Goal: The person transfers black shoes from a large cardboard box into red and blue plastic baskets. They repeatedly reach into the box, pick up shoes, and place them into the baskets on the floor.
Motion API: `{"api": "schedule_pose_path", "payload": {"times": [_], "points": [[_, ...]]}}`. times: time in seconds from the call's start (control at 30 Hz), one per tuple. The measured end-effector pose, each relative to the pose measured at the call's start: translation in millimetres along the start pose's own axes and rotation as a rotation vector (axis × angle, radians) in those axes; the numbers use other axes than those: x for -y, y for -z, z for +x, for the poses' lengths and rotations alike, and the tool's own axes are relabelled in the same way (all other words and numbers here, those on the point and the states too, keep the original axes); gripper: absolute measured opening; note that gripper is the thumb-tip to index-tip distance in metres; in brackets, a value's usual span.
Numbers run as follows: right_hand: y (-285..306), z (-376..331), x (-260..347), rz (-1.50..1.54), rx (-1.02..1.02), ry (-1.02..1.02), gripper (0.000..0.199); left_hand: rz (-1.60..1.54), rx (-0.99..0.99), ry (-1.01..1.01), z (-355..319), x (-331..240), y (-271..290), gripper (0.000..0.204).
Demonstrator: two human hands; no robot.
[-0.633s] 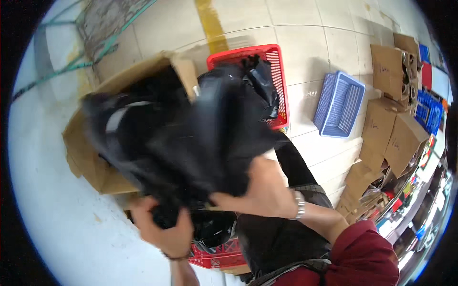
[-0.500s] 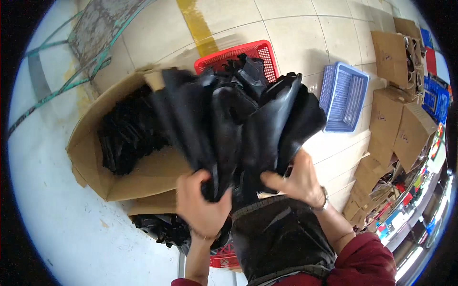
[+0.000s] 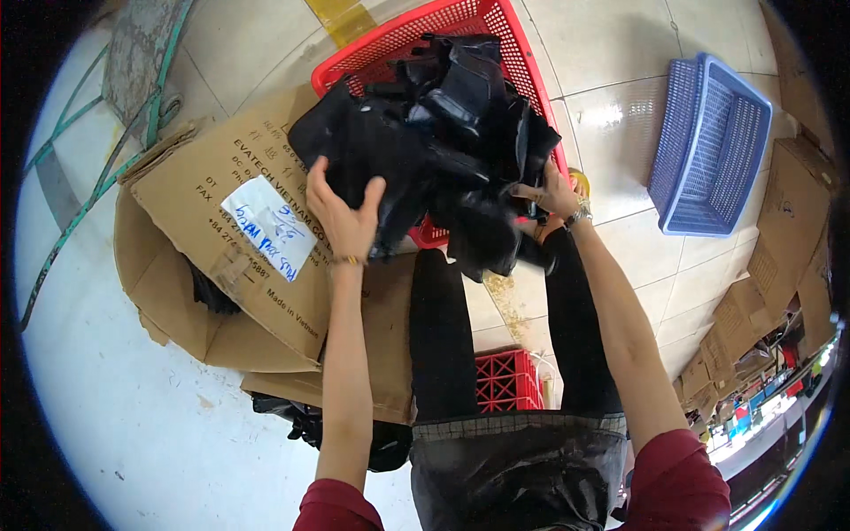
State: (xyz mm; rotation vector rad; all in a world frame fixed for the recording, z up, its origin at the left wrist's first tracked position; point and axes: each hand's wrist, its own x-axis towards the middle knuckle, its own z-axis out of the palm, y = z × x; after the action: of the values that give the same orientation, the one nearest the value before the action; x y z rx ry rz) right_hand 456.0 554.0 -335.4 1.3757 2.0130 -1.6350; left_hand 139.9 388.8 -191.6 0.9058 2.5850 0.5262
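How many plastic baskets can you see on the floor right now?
2. A red basket ahead, under the black bundle that both hands hold; a blue basket to its right, tilted. More may be hidden.

Black bundle [image 3: 425, 150], red basket [image 3: 522, 62] (blue basket [image 3: 708, 150] nearby).

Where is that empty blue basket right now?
In the head view, the blue basket lies on the tiled floor at the upper right, right of the red basket and beside cardboard boxes.

light: bright, even, from overhead | glare: sheen on floor tiles [image 3: 611, 115] beside blue basket [image 3: 708, 142] | shadows: soft, short | blur: slight on black bundle [image 3: 443, 142] | edges: strong fisheye bending, black rim
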Motion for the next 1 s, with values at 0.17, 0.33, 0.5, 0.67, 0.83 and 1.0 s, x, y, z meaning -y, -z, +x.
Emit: {"api": "schedule_pose_path", "payload": {"times": [0.17,0.33,0.5,0.67,0.83,1.0], "points": [[-3.0,-30.2,34.5,-0.013,-0.217,-0.046,0.111,0.066,-0.261,0.291,26.9,17.5,-46.2,0.115],[1.4,-82.0,22.1,-0.014,-0.382,-0.074,0.105,-0.175,-0.082,0.531,39.5,15.5,-27.8,0.132],[-7.0,-120.8,-19.2,0.134,-0.228,-0.472,0.088,-0.039,0.348,0.23,13.0,-69.4,-29.1,0.132],[-16.4,-130.3,20.0,0.219,-0.195,-0.482,0.038,0.172,0.306,0.023,24.6,-67.3,-75.8,0.117],[-57.3,-125.9,-16.9,-0.895,0.142,0.189,0.058,0.202,0.231,-0.062,74.5,-4.8,-98.7,0.107],[-91.3,-79.3,-124.3,-1.829,0.056,0.624,0.04,0.203,0.235,-0.076,74.0,-17.6,-116.5,0.108]]}}
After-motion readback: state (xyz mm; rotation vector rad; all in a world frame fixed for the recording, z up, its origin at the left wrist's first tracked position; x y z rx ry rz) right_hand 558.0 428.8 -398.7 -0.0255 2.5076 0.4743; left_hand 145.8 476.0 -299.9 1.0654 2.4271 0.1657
